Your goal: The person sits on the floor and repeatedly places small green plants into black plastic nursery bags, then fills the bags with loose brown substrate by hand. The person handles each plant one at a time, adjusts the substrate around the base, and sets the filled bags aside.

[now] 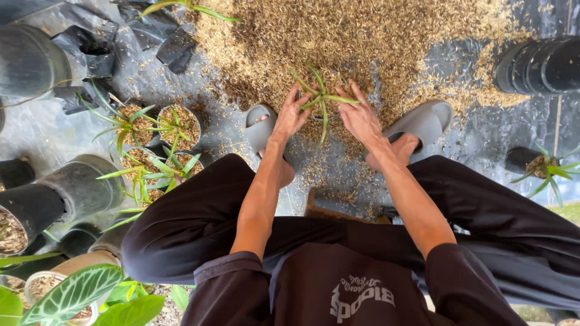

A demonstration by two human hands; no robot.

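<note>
A small green seedling (319, 95) with narrow leaves stands in a pot mostly hidden by my hands and the husk around it. My left hand (290, 115) presses against its left side, fingers pointing away from me. On the right side, my right hand (358, 115) cups it the same way. Both hands rest on a wide heap of brown rice husk (362, 42) spread over the grey ground. My feet in grey slippers (423, 121) sit on either side of the plant.
Several potted seedlings (151, 145) in black bags cluster at the left. Empty black pots lie at the far left (66, 187) and a stack of them at the top right (538, 63). One potted seedling (541, 166) stands at the right. Broad striped leaves (72, 293) fill the bottom left.
</note>
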